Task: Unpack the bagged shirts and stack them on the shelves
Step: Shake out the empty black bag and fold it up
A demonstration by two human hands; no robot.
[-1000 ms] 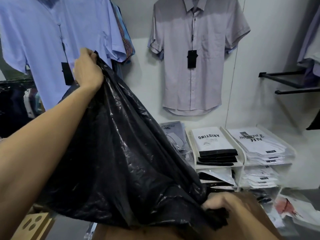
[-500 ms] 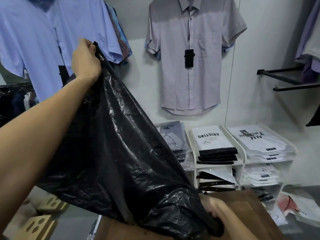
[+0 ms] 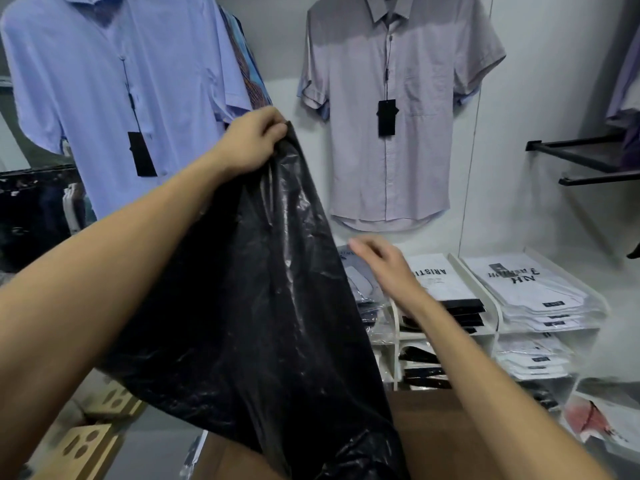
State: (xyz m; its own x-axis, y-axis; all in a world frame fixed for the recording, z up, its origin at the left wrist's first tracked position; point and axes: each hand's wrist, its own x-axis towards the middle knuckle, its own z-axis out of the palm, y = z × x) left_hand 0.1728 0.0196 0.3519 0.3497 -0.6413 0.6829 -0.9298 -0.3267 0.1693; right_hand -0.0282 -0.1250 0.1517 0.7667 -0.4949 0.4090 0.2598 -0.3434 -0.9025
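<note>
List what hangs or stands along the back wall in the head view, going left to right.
Light blue short-sleeved shirt → left hand gripping the black plastic bag → pale grey short-sleeved shirt → black wall rails.

White shelves [image 3: 498,318] against the wall, a brown worktop [image 3: 446,441] in front.
The shelves' compartments held stacks of bagged shirts [image 3: 530,289], white packs at right, black-edged ones [image 3: 460,308] in the middle; a black plastic bag [image 3: 263,323] draped onto the worktop.
</note>
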